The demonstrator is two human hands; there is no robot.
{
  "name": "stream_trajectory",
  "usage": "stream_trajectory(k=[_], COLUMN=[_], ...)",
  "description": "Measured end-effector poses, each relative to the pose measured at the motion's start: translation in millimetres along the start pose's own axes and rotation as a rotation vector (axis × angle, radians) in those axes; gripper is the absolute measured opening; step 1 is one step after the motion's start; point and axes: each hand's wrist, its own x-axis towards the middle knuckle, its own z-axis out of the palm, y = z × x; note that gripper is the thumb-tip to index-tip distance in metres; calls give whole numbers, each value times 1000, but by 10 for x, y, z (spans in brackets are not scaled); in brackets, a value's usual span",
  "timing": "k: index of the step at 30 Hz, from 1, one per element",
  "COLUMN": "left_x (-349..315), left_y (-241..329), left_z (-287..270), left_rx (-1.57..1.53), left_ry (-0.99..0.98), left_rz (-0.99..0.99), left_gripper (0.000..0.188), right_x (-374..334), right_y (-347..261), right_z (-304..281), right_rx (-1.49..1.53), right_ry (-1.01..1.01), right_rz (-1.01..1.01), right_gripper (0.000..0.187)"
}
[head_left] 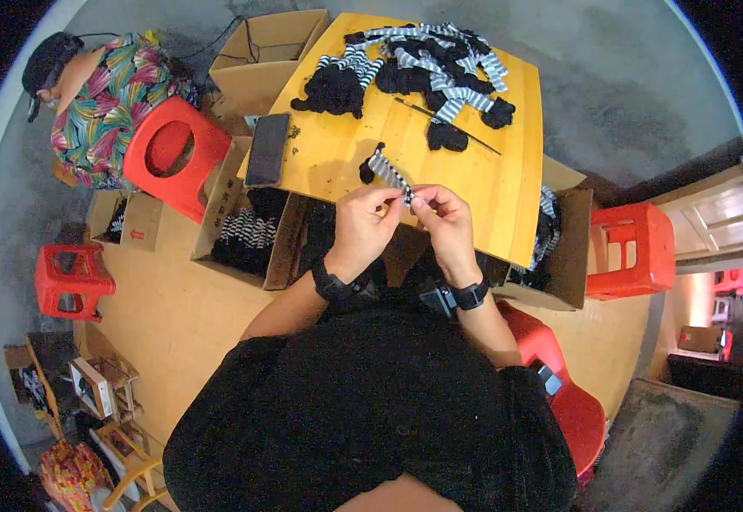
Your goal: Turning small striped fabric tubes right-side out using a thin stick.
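My left hand (361, 224) and my right hand (445, 224) meet at the near edge of the yellow wooden table (329, 145). Between their pinched fingertips they hold one end of a black-and-grey striped knit piece (388, 172); its dark far end rests over the tabletop. Whether it is a sock or a glove cannot be made out. Farther back lies a loose heap of similar striped knit pieces (448, 68) with black ends. A neater bunch (337, 85) sits to its left. In front of the heap, a thin dark rod (448, 125) lies slantwise.
A dark phone-like slab (267, 150) lies at the table's left edge. Cardboard boxes of knit pieces stand at the left (279, 256) and right (569, 256). Red stools (175, 154) (632, 249) flank the table. Another person (111, 111) in a floral top is at the upper left.
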Motion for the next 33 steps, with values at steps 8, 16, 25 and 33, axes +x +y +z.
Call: stream_trajectory(k=[8, 16, 25, 33], left_x=[60, 5, -87, -53], left_y=[-157, -147, -156, -356], left_z=[148, 272, 267, 233], left_rx=[1, 103, 19, 120], left_ry=[-18, 14, -50, -3], left_rz=[119, 292, 270, 138], left_gripper=[9, 6, 6, 4], right_x=[86, 97, -5, 51], right_y=[219, 205, 283, 205], right_z=[-10, -82, -10, -71], right_rx=[214, -151, -92, 452], right_ry=[74, 209, 282, 120], right_rz=[-10, -172, -247, 313], right_gripper=[19, 28, 41, 30])
